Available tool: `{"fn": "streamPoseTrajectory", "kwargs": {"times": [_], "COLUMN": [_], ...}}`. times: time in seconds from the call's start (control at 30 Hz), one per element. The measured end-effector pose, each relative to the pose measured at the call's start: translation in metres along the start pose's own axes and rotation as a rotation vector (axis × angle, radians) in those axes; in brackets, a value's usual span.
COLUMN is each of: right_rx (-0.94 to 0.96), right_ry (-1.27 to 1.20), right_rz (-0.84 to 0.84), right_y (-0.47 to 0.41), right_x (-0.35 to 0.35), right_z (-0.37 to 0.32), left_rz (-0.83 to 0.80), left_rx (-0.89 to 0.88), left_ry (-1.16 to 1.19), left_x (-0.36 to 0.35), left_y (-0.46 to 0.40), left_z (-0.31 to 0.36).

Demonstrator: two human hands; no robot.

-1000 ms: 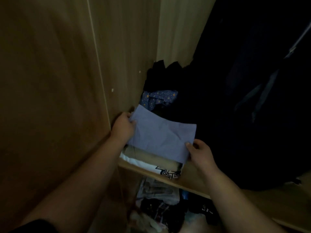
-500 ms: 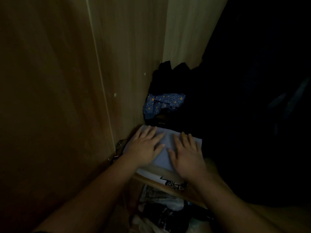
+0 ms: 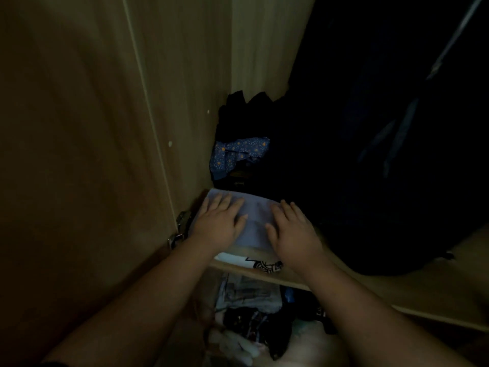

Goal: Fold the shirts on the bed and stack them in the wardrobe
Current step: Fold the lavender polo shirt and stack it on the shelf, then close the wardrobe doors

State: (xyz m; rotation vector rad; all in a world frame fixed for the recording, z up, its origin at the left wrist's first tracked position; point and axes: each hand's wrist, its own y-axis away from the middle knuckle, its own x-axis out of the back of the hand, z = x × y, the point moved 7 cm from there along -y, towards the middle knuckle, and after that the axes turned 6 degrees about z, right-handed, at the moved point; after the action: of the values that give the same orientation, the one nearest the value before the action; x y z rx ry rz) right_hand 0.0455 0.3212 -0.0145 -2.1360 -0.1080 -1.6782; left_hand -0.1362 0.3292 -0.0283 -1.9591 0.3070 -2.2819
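A folded light-purple shirt (image 3: 255, 221) lies on top of a small stack of folded shirts at the left end of a wooden wardrobe shelf (image 3: 434, 295). Under it shows a beige layer and a white shirt with a black print (image 3: 254, 263). My left hand (image 3: 219, 223) lies flat on the purple shirt's left half, fingers straight. My right hand (image 3: 291, 229) presses flat on its right half, fingers straight too. The shirt's front edge is partly hidden by both hands.
The wardrobe's wooden side wall (image 3: 185, 102) and open door (image 3: 66, 154) with its metal hinge (image 3: 181, 229) stand at left. A blue patterned cloth (image 3: 238, 154) and dark clothes lie behind the stack. Dark garments (image 3: 397, 154) hang at right. Jumbled clothes (image 3: 251, 313) fill the compartment below.
One second ago both hands held the purple shirt by its edges above the stack. It now lies on the stack and both palms press flat on it.
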Motion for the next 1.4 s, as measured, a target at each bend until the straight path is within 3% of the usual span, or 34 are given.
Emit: {"fn": "streamPoseTrajectory", "kwargs": {"times": [0.17, 0.33, 0.47, 0.7, 0.93, 1.1, 1.4], "right_rx": [-0.051, -0.108, -0.165, -0.403, -0.644, -0.748, -0.791], "right_ry": [-0.001, 0.043, 0.056, 0.099, 0.195, 0.231, 0.049], "right_rz": [0.075, 0.15, 0.167, 0.189, 0.366, 0.375, 0.284], "right_y": [0.063, 0.161, 0.268, 0.483, 0.641, 0.672, 0.593], "right_x": [0.053, 0.103, 0.134, 0.177, 0.252, 0.284, 0.296], "right_z": [0.017, 0.04, 0.066, 0.126, 0.186, 0.223, 0.261], "left_rz": [0.0, 0.138, 0.16, 0.025, -0.041, -0.016, 0.039], "left_rx": [-0.033, -0.187, -0.266, -0.433, -0.677, -0.744, -0.69], "left_ry": [0.106, 0.109, 0.161, 0.256, 0.306, 0.265, 0.196], "left_x": [0.025, 0.066, 0.075, 0.056, 0.074, 0.087, 0.101], "left_y": [0.048, 0.127, 0.199, 0.318, 0.391, 0.404, 0.375], "left_z": [0.046, 0.138, 0.212, 0.361, 0.503, 0.552, 0.545]}}
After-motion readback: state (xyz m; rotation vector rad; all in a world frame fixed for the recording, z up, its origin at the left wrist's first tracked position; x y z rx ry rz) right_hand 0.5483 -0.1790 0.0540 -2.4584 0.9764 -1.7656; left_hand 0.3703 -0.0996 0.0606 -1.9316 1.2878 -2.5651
